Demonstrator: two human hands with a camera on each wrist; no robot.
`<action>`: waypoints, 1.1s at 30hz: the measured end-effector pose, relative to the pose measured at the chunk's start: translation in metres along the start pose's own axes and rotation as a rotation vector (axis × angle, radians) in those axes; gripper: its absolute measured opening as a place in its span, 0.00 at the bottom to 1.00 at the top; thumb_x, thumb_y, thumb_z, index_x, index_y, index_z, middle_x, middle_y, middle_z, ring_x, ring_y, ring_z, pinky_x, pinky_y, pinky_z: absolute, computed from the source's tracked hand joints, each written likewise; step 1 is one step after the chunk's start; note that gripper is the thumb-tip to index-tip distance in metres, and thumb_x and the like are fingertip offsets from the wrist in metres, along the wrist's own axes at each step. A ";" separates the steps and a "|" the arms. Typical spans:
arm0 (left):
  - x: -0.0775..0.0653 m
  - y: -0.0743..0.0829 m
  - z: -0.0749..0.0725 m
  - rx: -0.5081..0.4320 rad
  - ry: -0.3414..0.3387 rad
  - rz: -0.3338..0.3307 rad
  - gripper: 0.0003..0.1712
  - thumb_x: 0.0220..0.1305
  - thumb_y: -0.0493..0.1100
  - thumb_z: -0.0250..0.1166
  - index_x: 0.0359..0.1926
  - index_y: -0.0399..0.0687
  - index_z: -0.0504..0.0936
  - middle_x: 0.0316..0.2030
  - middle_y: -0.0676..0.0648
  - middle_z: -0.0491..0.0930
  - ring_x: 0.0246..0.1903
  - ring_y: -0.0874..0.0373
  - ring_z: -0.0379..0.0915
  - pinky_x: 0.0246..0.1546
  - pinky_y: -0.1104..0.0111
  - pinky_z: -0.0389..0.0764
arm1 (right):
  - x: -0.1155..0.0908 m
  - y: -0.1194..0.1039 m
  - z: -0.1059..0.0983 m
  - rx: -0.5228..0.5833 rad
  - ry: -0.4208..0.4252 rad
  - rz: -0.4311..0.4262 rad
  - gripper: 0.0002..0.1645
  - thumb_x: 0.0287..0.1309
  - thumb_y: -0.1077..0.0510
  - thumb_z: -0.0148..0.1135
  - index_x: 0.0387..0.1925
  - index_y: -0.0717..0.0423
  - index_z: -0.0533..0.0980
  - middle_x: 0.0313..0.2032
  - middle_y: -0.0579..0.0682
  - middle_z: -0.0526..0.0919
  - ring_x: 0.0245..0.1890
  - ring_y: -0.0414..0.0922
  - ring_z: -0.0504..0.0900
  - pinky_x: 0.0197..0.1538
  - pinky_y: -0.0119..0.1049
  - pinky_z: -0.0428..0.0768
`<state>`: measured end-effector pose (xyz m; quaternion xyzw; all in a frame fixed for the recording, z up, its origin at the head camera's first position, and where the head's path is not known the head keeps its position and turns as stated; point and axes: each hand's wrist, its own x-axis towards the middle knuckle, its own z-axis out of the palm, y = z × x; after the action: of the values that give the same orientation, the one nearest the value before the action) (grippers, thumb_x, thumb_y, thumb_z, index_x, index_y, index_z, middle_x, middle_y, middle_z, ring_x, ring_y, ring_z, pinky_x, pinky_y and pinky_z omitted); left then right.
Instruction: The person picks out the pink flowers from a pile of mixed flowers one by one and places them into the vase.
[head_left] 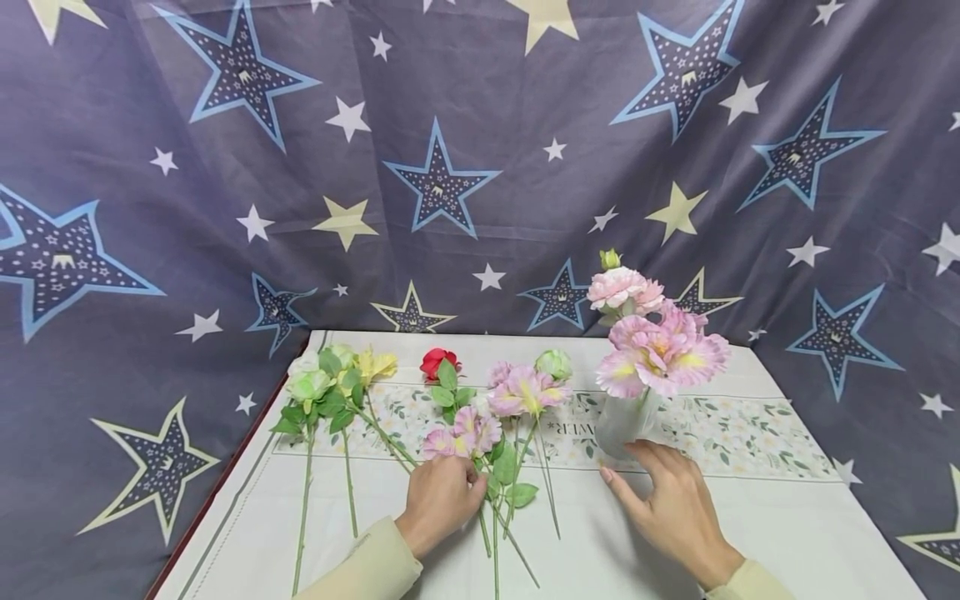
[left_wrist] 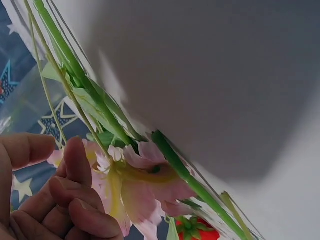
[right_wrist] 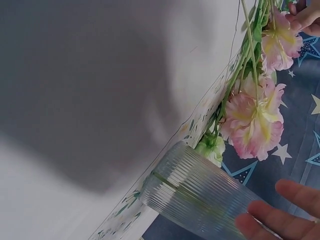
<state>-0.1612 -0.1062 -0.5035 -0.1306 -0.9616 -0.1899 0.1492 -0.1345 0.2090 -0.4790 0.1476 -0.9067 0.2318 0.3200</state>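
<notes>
In the head view my left hand (head_left: 444,502) is over the stems, close beside a pink flower (head_left: 465,432). The left wrist view shows its fingers (left_wrist: 80,210) loosely bent, thumb and fingertips apart, with thin stems passing behind them. My right hand (head_left: 671,500) is spread at the near side of a clear ribbed vase (head_left: 626,421), its fingertips right by the glass. Standing in the vase are a large pink-and-yellow flower (head_left: 660,354) and a paler pink bloom (head_left: 618,287) with a green bud. Through the ribbed wall (right_wrist: 200,190) a stem shows.
White-green roses (head_left: 307,383) and a yellow flower (head_left: 375,364) lie at the left, stems toward me. A red rose (head_left: 437,364), another pink flower (head_left: 528,390) and a green bloom (head_left: 555,364) lie mid-table on the printed white cloth (head_left: 750,533). A star-patterned curtain (head_left: 480,83) hangs behind.
</notes>
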 end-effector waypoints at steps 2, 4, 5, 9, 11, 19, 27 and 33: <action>0.002 0.001 0.002 0.002 -0.012 0.001 0.22 0.53 0.53 0.68 0.07 0.63 0.74 0.06 0.63 0.68 0.10 0.67 0.61 0.13 0.70 0.63 | 0.000 -0.001 0.000 0.001 -0.001 0.000 0.25 0.48 0.41 0.70 0.43 0.52 0.81 0.43 0.49 0.83 0.48 0.52 0.79 0.50 0.55 0.71; 0.005 0.002 0.004 0.004 -0.028 -0.003 0.27 0.54 0.53 0.68 0.03 0.62 0.68 0.03 0.63 0.62 0.09 0.66 0.58 0.12 0.69 0.62 | 0.000 0.000 0.000 0.001 0.000 0.000 0.25 0.48 0.41 0.70 0.43 0.52 0.81 0.43 0.49 0.83 0.48 0.52 0.79 0.50 0.54 0.71; 0.006 0.003 0.005 0.010 -0.035 -0.007 0.30 0.54 0.53 0.68 0.02 0.62 0.65 0.02 0.63 0.59 0.08 0.65 0.58 0.12 0.69 0.61 | 0.000 0.000 0.000 0.000 0.000 -0.001 0.25 0.48 0.41 0.70 0.43 0.52 0.81 0.43 0.49 0.83 0.48 0.52 0.79 0.50 0.54 0.70; 0.009 0.004 0.010 0.024 -0.049 -0.018 0.33 0.53 0.53 0.69 0.01 0.61 0.60 0.01 0.62 0.56 0.08 0.64 0.57 0.11 0.68 0.60 | -0.001 0.002 0.000 -0.002 0.006 -0.004 0.24 0.48 0.41 0.70 0.42 0.52 0.81 0.43 0.49 0.84 0.47 0.51 0.79 0.50 0.53 0.71; 0.011 0.004 0.012 0.035 -0.045 -0.022 0.33 0.52 0.53 0.70 0.00 0.60 0.60 0.02 0.61 0.57 0.08 0.63 0.58 0.11 0.68 0.60 | -0.001 0.002 0.000 -0.002 0.011 -0.006 0.24 0.48 0.41 0.70 0.42 0.52 0.81 0.42 0.49 0.84 0.47 0.51 0.79 0.50 0.53 0.71; 0.014 0.001 0.017 0.037 -0.069 -0.068 0.33 0.49 0.55 0.71 0.00 0.58 0.61 0.05 0.59 0.62 0.10 0.62 0.60 0.11 0.68 0.62 | -0.001 0.000 -0.001 -0.001 0.004 0.005 0.24 0.49 0.41 0.70 0.43 0.51 0.81 0.43 0.49 0.84 0.48 0.51 0.79 0.51 0.54 0.70; 0.015 -0.004 0.018 0.016 -0.071 -0.111 0.28 0.48 0.48 0.69 0.02 0.56 0.62 0.07 0.57 0.62 0.11 0.60 0.60 0.12 0.67 0.62 | 0.001 -0.001 0.000 0.003 0.011 0.006 0.23 0.48 0.41 0.70 0.42 0.51 0.81 0.43 0.49 0.84 0.47 0.52 0.79 0.50 0.54 0.70; 0.015 -0.006 0.013 -0.049 -0.059 -0.136 0.27 0.47 0.44 0.66 0.02 0.58 0.61 0.03 0.61 0.54 0.08 0.63 0.55 0.09 0.68 0.58 | 0.000 0.000 0.003 0.007 0.026 -0.005 0.23 0.48 0.42 0.71 0.41 0.52 0.81 0.42 0.50 0.84 0.46 0.52 0.80 0.50 0.53 0.70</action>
<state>-0.1797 -0.1035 -0.5124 -0.0742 -0.9673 -0.2189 0.1044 -0.1359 0.2077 -0.4809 0.1478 -0.9013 0.2363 0.3316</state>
